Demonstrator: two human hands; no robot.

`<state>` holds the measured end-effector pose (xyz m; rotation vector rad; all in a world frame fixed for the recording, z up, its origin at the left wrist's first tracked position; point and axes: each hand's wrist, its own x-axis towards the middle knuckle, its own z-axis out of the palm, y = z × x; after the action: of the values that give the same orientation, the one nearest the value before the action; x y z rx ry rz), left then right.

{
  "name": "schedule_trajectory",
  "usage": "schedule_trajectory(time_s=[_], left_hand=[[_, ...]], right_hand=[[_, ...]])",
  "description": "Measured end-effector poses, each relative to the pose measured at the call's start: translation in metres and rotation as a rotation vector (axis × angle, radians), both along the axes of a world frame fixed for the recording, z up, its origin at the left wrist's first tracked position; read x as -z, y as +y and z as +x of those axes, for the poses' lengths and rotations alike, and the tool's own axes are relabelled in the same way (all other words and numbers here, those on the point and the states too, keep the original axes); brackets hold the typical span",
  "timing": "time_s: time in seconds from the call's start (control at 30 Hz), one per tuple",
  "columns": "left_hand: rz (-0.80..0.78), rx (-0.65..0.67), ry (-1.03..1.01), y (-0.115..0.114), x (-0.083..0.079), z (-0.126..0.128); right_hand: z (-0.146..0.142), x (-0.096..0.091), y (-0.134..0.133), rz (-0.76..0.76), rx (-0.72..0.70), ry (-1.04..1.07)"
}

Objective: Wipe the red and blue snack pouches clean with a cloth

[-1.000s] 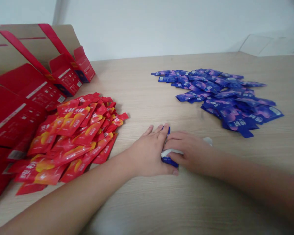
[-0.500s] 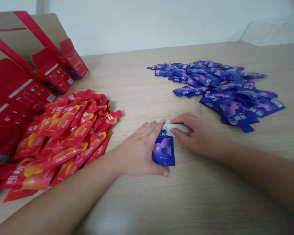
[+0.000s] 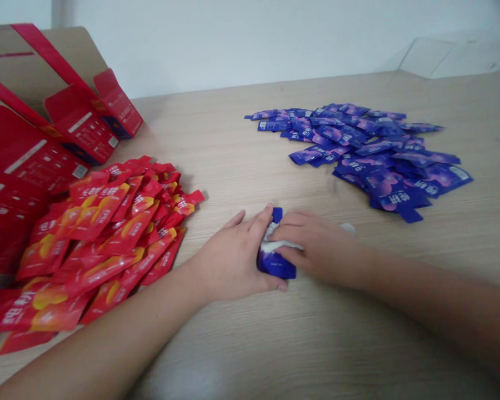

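Observation:
A blue sachet with white lettering and a purple pattern lies flat on the table in front of me. My left hand holds it down along its left side, fingers over the upper part and thumb by the lower edge. A white tissue is pinched in my right hand and pressed on the sachet's face, covering much of its print. Some of the tissue sticks out behind the right hand.
To the left is a heap of red sachets, with red cartons behind it. A pile of blue sachets spreads over the back right of the wooden table. A pale wall stands behind.
My right hand has moved with the tissue from the sachet's top edge down and left onto its face. My left hand stays on the sachet. The view has shifted slightly.

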<state>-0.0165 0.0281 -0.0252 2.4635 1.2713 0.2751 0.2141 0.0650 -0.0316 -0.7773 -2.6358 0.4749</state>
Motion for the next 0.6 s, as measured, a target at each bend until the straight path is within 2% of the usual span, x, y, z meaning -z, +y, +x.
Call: schedule_trajectory(time_s=[0.1, 0.23, 0.3, 0.37, 0.4, 0.47, 0.53, 0.6], left_hand=[[0.012, -0.01, -0.001, -0.001, -0.002, 0.001], [0.042, 0.054, -0.001, 0.0, -0.002, -0.001], [0.043, 0.072, 0.028, 0.0, -0.003, -0.002], [0.04, 0.071, 0.056, 0.0, -0.004, -0.001], [0.036, 0.066, 0.065, 0.0, -0.005, 0.0], [0.027, 0.055, 0.081, -0.001, -0.006, 0.001], [0.012, 0.055, 0.088, -0.001, -0.005, 0.001], [0.0, 0.061, 0.082, -0.001, -0.004, 0.001]], right_hand=[[0.006, 0.002, 0.008, 0.017, 0.032, -0.004], [0.031, -0.008, 0.03, -0.061, 0.045, 0.087], [0.052, -0.015, 0.062, 0.054, 0.236, 0.102], [0.073, -0.019, 0.109, 0.223, 0.433, 0.014], [0.082, -0.019, 0.134, 0.258, 0.531, -0.05], [0.096, -0.014, 0.183, 0.233, 0.659, -0.193], [0.103, -0.004, 0.221, 0.164, 0.684, -0.293], [0.106, 0.008, 0.247, 0.072, 0.691, -0.356]])
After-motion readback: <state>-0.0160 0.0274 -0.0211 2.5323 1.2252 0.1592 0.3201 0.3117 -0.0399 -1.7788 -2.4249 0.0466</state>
